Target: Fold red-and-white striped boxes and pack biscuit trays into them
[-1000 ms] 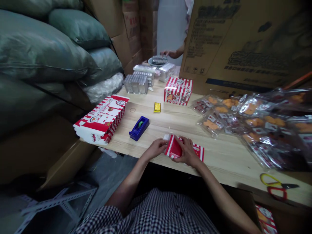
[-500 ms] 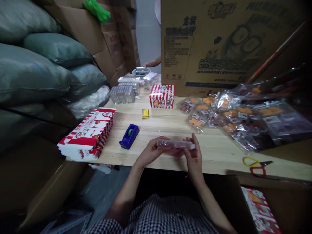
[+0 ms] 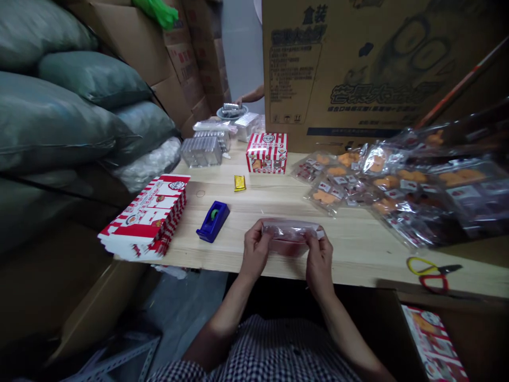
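Between my two hands is a clear plastic packet point(image 3: 289, 236), held near the table's front edge; its exact contents are blurred. My left hand point(image 3: 255, 249) is closed on the packet's left end, thumb on the near face. On its right end my right hand point(image 3: 319, 257) grips it in the same way. Left of the hands lies a blue tape dispenser point(image 3: 213, 222) with a green roll. Farther back a small yellow packet point(image 3: 239, 183) lies on the wooden table point(image 3: 222, 254), in front of a red-and-white striped box point(image 3: 266, 153).
Flat striped cartons point(image 3: 149, 212) are stacked at left. Bagged orange snacks point(image 3: 338, 178) spread on the right, with scissors point(image 3: 435, 273) nearer. Clear plastic trays point(image 3: 202, 152) stand at the back, where another person's hand point(image 3: 239, 101) reaches a bowl. A large cardboard carton point(image 3: 294, 95) blocks the back right.
The packet has tilted, so more of its near face shows. Both hands have turned, with thumbs now pressed on it. The view has shifted slightly.
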Demonstrator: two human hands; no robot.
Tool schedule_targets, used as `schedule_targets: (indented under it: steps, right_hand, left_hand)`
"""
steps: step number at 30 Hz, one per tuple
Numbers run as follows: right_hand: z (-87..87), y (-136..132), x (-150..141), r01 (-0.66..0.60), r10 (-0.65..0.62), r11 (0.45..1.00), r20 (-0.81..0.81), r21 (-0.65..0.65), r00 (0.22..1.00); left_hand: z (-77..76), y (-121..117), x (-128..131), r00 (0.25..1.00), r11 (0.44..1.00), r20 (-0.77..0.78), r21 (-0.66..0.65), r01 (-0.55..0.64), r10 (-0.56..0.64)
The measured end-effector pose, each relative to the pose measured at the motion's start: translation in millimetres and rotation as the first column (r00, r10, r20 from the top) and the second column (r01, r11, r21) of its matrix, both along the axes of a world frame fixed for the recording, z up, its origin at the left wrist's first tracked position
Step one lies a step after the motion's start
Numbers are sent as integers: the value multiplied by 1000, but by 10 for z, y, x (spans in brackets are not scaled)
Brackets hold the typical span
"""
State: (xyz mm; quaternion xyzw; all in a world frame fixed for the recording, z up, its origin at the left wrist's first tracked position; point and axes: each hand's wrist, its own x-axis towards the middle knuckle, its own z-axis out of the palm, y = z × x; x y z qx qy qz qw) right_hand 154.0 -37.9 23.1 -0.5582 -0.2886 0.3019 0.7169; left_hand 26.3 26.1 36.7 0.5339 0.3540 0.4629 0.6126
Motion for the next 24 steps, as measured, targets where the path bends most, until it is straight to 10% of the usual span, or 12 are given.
schedule_targets:
  steps: [24]
  right_hand:
    - [113,56,49,-96,117,991,-257,92,959]
  left_hand:
    - [13,56,149,995,997,72,-40,-69,71]
